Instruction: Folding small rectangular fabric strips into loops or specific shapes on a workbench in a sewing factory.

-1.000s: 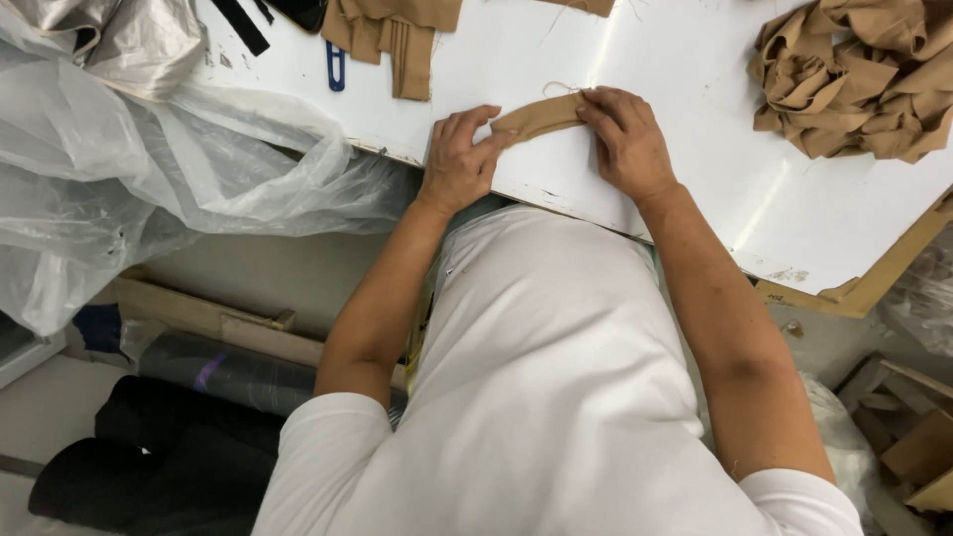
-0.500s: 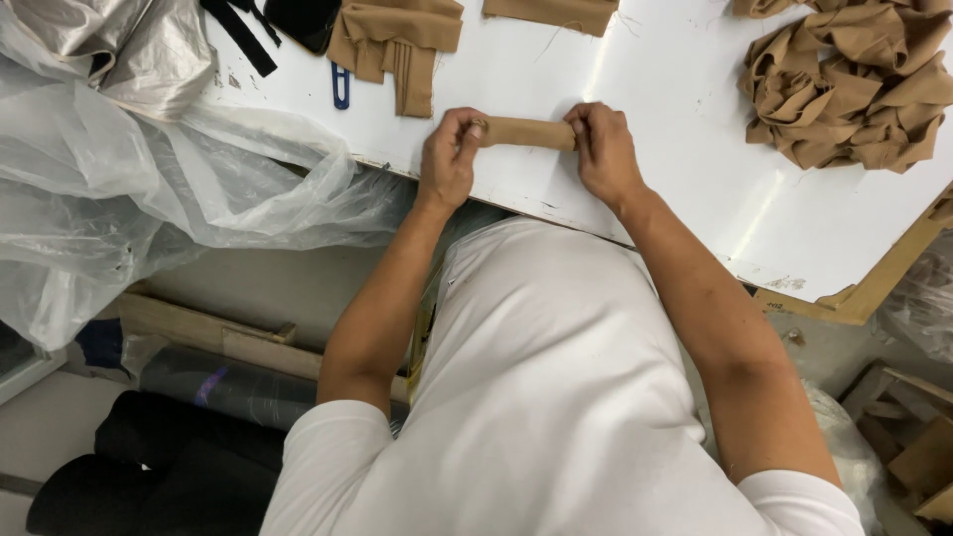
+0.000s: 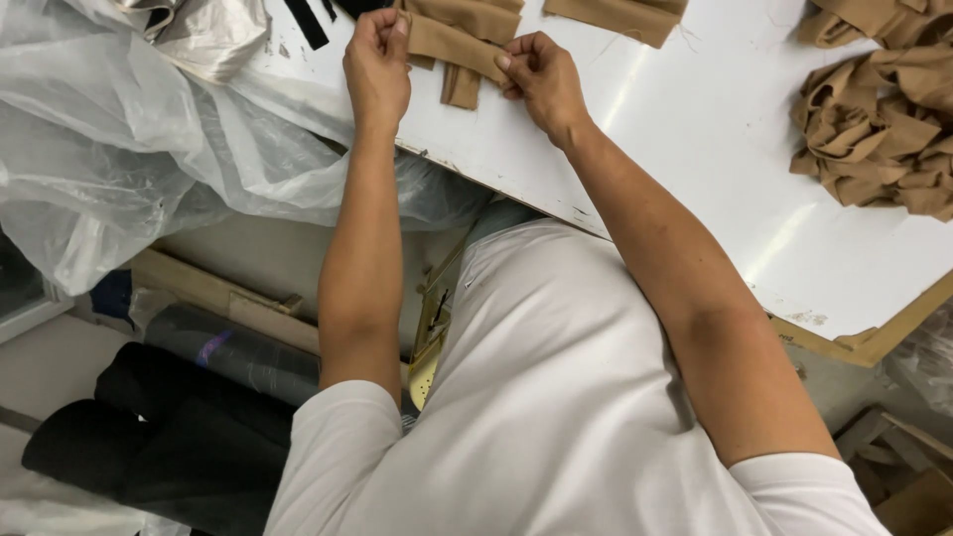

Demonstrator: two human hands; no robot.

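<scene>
Near the white table (image 3: 695, 169) edge, both hands pinch a tan fabric strip (image 3: 452, 42).

tan fabric stack (image 3: 475, 22) cut off by top edge, crumpled fabric pile (image 3: 879, 119) cropped at right edge

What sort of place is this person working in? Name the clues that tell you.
Probably a garment or sewing workshop. Both hands hold a tan fabric strip on a white worktable; a heap of tan fabric pieces lies on it, and dark fabric rolls lie below.
</scene>
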